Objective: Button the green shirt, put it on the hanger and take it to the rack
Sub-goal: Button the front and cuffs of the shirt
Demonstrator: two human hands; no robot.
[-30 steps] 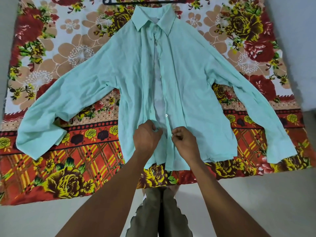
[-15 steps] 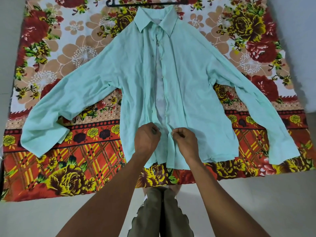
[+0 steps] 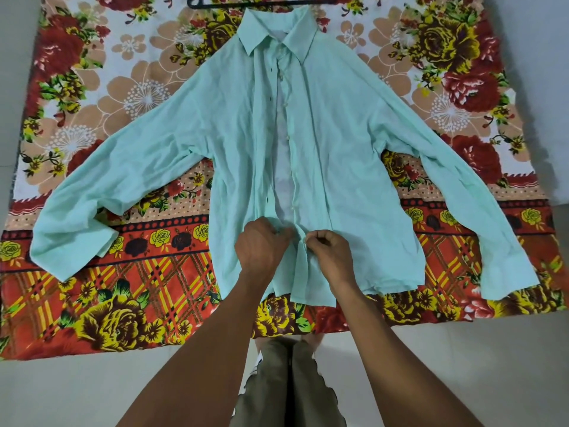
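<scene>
— Where is the shirt for you right now?

— I see the green shirt (image 3: 354,155) flat on the floral sheet (image 3: 101,291), collar away from me, sleeves spread wide; the black hanger (image 3: 246,3) lies just past the collar at the top edge. The front is open from the collar down, with a pale strip showing between the two plackets.

— And the hands?

— My left hand (image 3: 261,248) is closed on the left placket low on the shirt, fingers curled tight into the cloth; my right hand (image 3: 329,252) pinches the right placket just beside it, thumb and forefinger pressed together on the edge.

— Anything different from half a second back?

— Little; both hands have stayed at the same low button spot, and the two edges sit a touch closer; the shirt has not shifted on the sheet. I cannot tell whether the button is through.
</scene>
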